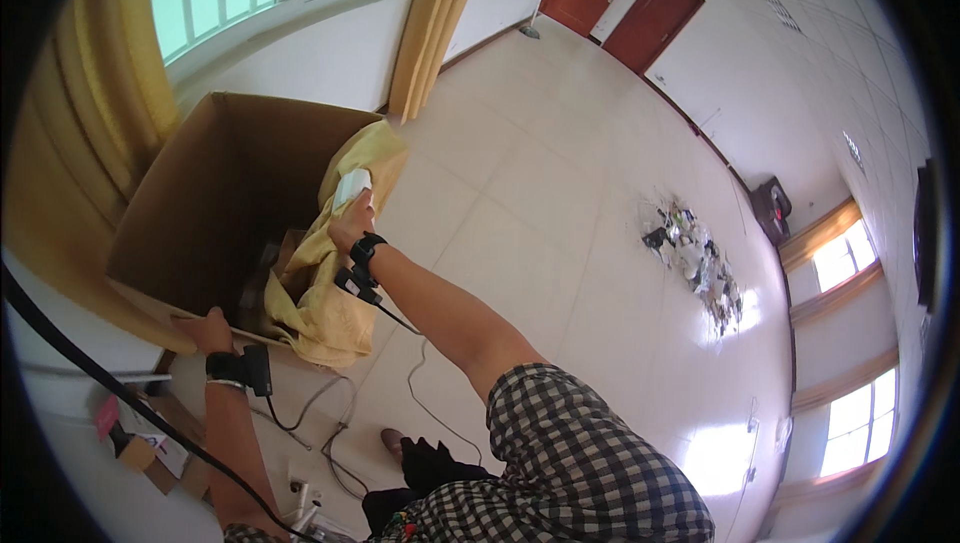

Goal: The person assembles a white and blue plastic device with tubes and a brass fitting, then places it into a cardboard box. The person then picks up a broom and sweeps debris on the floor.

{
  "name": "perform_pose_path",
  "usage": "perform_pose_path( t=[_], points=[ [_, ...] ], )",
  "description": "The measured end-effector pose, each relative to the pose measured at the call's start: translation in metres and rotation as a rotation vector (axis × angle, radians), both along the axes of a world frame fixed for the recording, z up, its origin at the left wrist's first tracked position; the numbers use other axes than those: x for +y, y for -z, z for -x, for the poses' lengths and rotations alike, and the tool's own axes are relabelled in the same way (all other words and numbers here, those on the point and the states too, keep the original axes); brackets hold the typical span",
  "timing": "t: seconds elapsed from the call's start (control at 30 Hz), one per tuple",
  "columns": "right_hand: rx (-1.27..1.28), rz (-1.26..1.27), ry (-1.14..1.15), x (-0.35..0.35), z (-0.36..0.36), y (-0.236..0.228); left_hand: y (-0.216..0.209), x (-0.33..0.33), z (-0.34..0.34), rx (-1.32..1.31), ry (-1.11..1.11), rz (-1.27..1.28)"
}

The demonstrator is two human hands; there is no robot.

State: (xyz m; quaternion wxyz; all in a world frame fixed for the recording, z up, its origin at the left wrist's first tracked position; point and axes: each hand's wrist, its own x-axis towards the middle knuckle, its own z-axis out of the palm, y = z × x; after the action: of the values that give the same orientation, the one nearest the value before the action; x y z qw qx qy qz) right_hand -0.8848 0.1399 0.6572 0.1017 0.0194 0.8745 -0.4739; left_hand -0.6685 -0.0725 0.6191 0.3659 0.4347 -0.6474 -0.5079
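Observation:
A large cardboard box (215, 104) stands at the left with its top uncovered. Its near edge is gripped by my left hand (207, 330), thumb and fingers on either side of the rim. A yellow cloth (325, 323) hangs over the box's right side, partly inside it. Above this cloth, my right hand (350, 226) is closed on a small white block-shaped object (352, 186), whose exact kind I cannot make out. The box's inside is dark; a smaller brown cardboard piece (288, 248) shows next to the cloth. Black straps with small devices sit on both wrists.
Yellow curtains (430, 33) flank the window behind the box. Cables (345, 428) lie on the floor near my feet. A pile of litter (697, 263) is spread over the tiles at the right. A black bag-like object (770, 211) rests against the far wall.

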Motion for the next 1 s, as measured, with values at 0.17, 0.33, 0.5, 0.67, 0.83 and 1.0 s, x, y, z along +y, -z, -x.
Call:
perform_pose_path(
  t=[0.17, 0.33, 0.5, 0.67, 0.83, 1.0],
  points=[
    [-0.007, -0.012, -0.007, -0.005, -0.004, -0.014, 0.069, -0.058, 0.004, -0.578, 0.067, 0.368],
    [-0.098, -0.052, -0.052, 0.012, -0.001, -0.007, 0.016, 0.016, 0.014, -0.364, -0.046, 0.292],
    [0.263, 0.141, 0.020, 0.043, 0.003, 0.049, -0.001, 0.002, 0.005, -0.170, 0.141, 0.024],
    [0.200, 0.064, 0.042, 0.071, -0.078, -0.025, -0.052, 0.025, -0.019, -0.162, 0.239, 0.030],
    [0.211, 0.156, 0.261, 0.131, -0.120, -0.013, -0.076, 0.045, -0.011, -0.141, 0.473, -0.037],
    [0.270, 0.045, 0.422, 0.193, -0.171, 0.010, -0.093, 0.086, 0.036, -0.222, 0.714, 0.016]
  ],
)
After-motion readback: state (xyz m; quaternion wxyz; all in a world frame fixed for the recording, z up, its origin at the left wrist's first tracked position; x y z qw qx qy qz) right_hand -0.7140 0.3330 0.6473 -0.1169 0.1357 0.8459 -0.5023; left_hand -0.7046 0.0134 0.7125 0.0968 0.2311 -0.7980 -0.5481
